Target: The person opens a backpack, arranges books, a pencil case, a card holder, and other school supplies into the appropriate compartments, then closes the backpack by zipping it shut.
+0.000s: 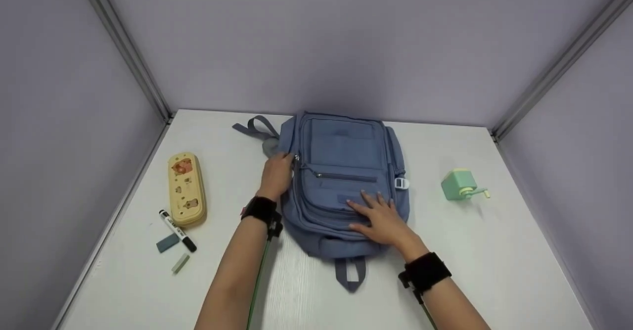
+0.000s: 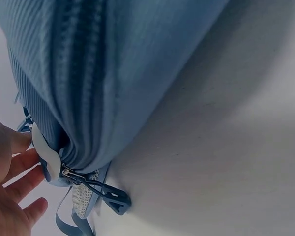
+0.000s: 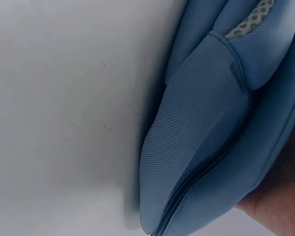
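A blue backpack lies front side up on the white table. My left hand is at its left side, fingers curled at the edge beside a metal zipper slider. In the left wrist view, the left fingertips grip the bag's edge at a pale trim piece, and a zipper pull dangles close by. My right hand rests spread out on the lower front pocket, fingers straight. The right wrist view shows the bag's side with a dark zipper; most of that hand is hidden behind the fabric.
On the left lie a yellow pencil case, a marker, a blue-grey block and a small green stick-like piece. A green crank pencil sharpener stands at the right. Grey walls enclose the table's back and sides.
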`<state>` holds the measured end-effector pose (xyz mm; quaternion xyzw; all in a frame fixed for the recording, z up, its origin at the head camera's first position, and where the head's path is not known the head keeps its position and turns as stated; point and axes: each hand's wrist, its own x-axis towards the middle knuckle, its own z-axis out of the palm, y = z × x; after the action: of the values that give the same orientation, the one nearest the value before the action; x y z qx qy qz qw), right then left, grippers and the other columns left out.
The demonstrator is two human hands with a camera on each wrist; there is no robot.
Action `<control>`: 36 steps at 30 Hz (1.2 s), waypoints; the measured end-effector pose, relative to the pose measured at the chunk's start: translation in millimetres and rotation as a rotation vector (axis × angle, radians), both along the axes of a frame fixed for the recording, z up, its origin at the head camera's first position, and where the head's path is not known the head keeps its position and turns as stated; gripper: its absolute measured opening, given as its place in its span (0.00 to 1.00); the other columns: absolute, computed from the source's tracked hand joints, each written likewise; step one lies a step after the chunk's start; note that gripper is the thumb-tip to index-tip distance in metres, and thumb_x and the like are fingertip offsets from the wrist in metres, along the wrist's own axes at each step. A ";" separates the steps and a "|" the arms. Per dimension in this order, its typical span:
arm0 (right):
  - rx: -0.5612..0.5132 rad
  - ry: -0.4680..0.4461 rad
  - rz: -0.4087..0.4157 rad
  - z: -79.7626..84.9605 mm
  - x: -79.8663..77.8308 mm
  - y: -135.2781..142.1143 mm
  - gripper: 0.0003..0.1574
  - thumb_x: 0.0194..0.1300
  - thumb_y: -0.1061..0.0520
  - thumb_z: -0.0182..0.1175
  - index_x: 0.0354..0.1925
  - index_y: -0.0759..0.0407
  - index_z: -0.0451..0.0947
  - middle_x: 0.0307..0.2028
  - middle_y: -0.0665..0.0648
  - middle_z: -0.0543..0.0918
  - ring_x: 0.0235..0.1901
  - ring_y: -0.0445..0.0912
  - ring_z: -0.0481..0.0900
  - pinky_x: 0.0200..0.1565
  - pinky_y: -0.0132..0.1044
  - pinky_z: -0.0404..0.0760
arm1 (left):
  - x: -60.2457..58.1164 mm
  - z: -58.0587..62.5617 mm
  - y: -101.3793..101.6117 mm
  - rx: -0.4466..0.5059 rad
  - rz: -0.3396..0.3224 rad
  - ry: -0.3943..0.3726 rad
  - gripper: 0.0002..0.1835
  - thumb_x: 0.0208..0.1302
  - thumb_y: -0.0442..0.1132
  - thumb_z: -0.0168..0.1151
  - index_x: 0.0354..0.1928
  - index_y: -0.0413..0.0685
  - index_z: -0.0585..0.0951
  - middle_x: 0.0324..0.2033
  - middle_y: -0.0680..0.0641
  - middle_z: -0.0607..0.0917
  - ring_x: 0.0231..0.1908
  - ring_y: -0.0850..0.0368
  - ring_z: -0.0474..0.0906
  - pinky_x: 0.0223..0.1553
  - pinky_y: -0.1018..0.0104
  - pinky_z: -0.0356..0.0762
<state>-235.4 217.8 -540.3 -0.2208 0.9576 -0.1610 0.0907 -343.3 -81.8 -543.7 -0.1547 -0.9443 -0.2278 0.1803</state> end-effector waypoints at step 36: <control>0.044 -0.019 -0.018 -3.8 -0.6 -9.5 0.39 0.69 0.30 0.50 0.74 0.35 0.59 0.76 0.61 0.49 0.71 0.71 0.42 0.64 0.72 0.45 | -10.0 3.9 9.1 -0.062 0.207 -0.064 0.08 0.67 0.30 0.55 0.35 0.33 0.82 0.33 0.34 0.83 0.37 0.37 0.81 0.38 0.45 0.76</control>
<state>-236.0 208.3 -544.1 -0.2087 0.9620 -0.1429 0.1030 -353.3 -72.8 -539.8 -0.0544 -0.9671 -0.1834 0.1679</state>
